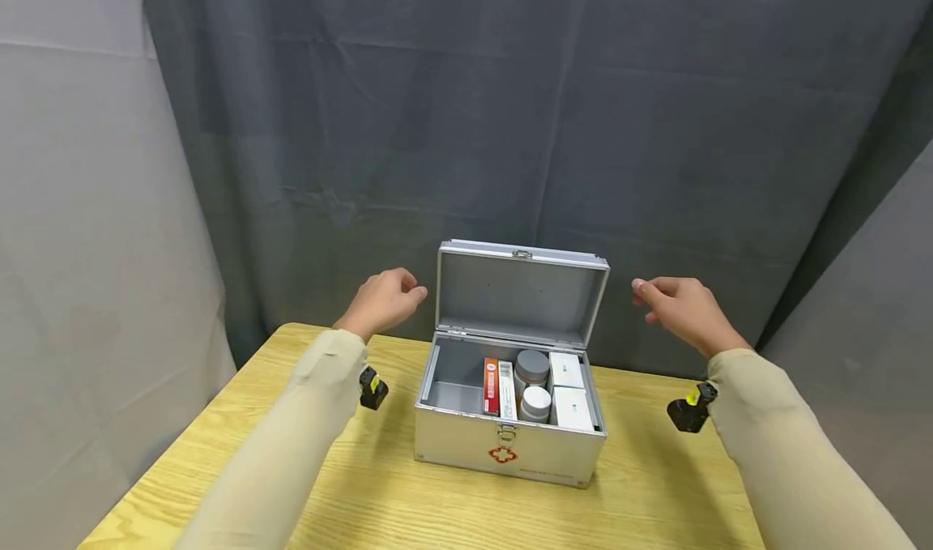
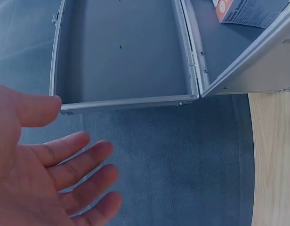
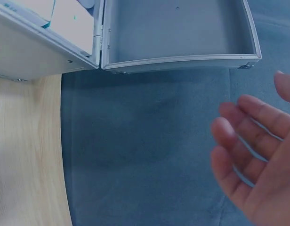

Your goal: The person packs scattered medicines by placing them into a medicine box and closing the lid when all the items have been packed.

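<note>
A silver first-aid case (image 1: 466, 445) stands on the table with its lid (image 1: 517, 295) raised. To the left of the lid hovers my left hand (image 1: 382, 300), fingers loosely bent and touching nothing. My right hand (image 1: 685, 311) is in the air beyond the lid's right edge, also holding nothing. Both wrist views show gaps between the hands and the lid. Inside the case are an orange-red box (image 1: 491, 386), a slim white box (image 1: 507, 392), a grey-capped jar (image 1: 532, 364), a white-capped bottle (image 1: 535, 404) and two white boxes (image 1: 566, 370) on the right.
The light wooden table (image 1: 379, 485) carries the case near its back edge. A dark grey curtain (image 1: 510, 112) hangs behind, with pale cloth (image 1: 95, 210) at the left side. Each sleeve has a small black wrist camera (image 1: 373, 388) at the cuff.
</note>
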Available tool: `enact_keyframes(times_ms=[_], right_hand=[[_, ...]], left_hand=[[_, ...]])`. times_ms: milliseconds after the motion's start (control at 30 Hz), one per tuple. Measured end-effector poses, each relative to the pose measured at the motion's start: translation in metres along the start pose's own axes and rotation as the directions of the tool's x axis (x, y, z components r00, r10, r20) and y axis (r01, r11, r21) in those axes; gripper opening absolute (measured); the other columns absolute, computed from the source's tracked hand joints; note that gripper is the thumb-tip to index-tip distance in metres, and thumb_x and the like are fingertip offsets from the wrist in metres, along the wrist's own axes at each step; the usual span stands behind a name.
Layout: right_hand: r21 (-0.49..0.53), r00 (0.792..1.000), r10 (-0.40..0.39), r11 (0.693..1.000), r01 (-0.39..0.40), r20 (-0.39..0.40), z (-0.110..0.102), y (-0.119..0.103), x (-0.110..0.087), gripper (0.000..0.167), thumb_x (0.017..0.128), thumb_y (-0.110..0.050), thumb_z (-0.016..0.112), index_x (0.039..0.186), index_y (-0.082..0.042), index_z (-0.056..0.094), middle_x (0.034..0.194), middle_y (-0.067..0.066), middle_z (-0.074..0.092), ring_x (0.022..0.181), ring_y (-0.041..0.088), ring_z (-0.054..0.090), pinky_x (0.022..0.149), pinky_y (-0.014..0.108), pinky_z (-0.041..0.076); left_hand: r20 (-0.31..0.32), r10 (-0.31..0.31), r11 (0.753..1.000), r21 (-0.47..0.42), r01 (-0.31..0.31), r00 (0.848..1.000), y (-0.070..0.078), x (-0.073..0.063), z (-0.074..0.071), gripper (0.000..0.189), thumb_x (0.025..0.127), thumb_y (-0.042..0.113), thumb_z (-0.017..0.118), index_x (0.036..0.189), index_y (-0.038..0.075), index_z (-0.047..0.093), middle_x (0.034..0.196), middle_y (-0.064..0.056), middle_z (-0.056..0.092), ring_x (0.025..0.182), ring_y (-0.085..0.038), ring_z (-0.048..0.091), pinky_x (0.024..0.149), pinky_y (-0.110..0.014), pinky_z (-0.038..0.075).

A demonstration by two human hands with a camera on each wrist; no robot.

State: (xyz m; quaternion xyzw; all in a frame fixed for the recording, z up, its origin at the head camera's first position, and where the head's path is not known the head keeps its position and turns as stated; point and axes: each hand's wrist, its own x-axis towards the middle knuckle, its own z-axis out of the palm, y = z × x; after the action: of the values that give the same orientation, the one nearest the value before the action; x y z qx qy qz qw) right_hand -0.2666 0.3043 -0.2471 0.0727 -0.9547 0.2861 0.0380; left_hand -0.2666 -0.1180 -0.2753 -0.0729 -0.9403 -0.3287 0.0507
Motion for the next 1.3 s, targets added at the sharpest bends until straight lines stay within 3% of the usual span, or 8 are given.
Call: enact_keyframes(times_ms=[200,333,467,600,800,967,1133,1300], right_hand=[[0.005,0.992,0.051,0.999,-0.052,0.112,-0.011,0.001,0.004,0.081,0.103,-0.061,0.024,0.14,0.006,0.049,0.145,0.031,0.048,0.099,0.022,0.067,0.083,0.039,0.056],[0.038,0.986,0.062,0.997,-0.069,0.156,-0.012,-0.003,0.012,0.082,0.101,-0.063,0.028,0.143,0.005,0.047,0.146,0.03,0.048,0.108,0.027,0.065,0.086,0.039,0.056],[0.089,0.982,0.069,0.992,-0.086,0.176,-0.012,-0.008,0.02,0.084,0.1,-0.065,0.029,0.145,0.005,0.044,0.148,0.028,0.047,0.116,0.031,0.062,0.091,0.042,0.056],[0.108,0.972,0.091,0.987,-0.117,0.218,-0.011,-0.014,0.025,0.09,0.098,-0.069,0.028,0.148,0.005,0.04,0.149,0.025,0.048,0.117,0.029,0.063,0.09,0.04,0.056],[0.107,0.951,0.117,0.982,-0.153,0.286,-0.007,-0.024,0.035,0.099,0.095,-0.075,0.023,0.151,0.005,0.032,0.148,0.024,0.049,0.13,0.041,0.055,0.096,0.048,0.054],[0.086,0.929,0.13,0.982,-0.169,0.345,-0.005,-0.029,0.038,0.102,0.094,-0.077,0.017,0.154,0.005,0.027,0.152,0.025,0.042,0.139,0.047,0.044,0.103,0.055,0.048],[0.08,0.914,0.157,0.976,-0.201,0.374,-0.004,-0.033,0.04,0.11,0.089,-0.084,0.013,0.154,0.004,0.028,0.157,0.027,0.034,0.144,0.049,0.032,0.108,0.058,0.043],[0.08,0.901,0.177,0.971,-0.226,0.396,0.0,-0.034,0.039,0.116,0.083,-0.089,0.012,0.148,0.003,0.041,0.151,0.024,0.045,0.133,0.045,0.05,0.095,0.049,0.052]], left_hand=[[0.04,-0.008,1.0,-0.028,0.009,0.999,0.011,0.014,-0.004,0.051,0.103,0.04,0.044,0.135,0.003,0.058,0.138,-0.016,0.06,0.127,-0.034,0.057,0.105,-0.05,0.047],[0.06,-0.067,0.997,-0.024,0.068,0.996,0.012,0.025,-0.01,0.061,0.104,0.048,0.035,0.141,0.003,0.052,0.146,-0.017,0.054,0.134,-0.036,0.051,0.11,-0.051,0.043],[0.119,-0.157,0.982,-0.089,0.168,0.98,0.007,0.036,-0.016,0.071,0.103,0.058,0.025,0.138,0.003,0.054,0.14,-0.017,0.059,0.095,-0.026,0.064,0.083,-0.038,0.052],[0.175,-0.244,0.942,-0.191,0.276,0.954,0.0,0.045,-0.02,0.079,0.1,0.067,0.021,0.134,0.005,0.058,0.127,-0.014,0.067,0.067,-0.017,0.049,0.058,-0.029,0.039],[0.229,-0.284,0.905,-0.258,0.339,0.931,-0.003,0.046,-0.024,0.087,0.094,0.075,0.024,0.126,0.002,0.059,0.117,-0.013,0.065,0.081,-0.023,0.056,0.07,-0.032,0.046],[0.274,-0.258,0.913,-0.244,0.326,0.927,0.01,0.048,-0.022,0.092,0.093,0.078,0.024,0.134,0.002,0.056,0.128,-0.018,0.065,0.097,-0.029,0.065,0.085,-0.038,0.053],[0.29,-0.226,0.922,-0.244,0.3,0.93,0.025,0.053,-0.015,0.092,0.093,0.076,0.026,0.149,0.004,0.041,0.136,-0.021,0.059,0.121,-0.036,0.061,0.104,-0.046,0.049],[0.315,-0.222,0.924,-0.235,0.302,0.923,0.033,0.054,-0.008,0.091,0.093,0.074,0.03,0.15,0.004,0.038,0.132,-0.023,0.061,0.117,-0.037,0.065,0.09,-0.041,0.056]])
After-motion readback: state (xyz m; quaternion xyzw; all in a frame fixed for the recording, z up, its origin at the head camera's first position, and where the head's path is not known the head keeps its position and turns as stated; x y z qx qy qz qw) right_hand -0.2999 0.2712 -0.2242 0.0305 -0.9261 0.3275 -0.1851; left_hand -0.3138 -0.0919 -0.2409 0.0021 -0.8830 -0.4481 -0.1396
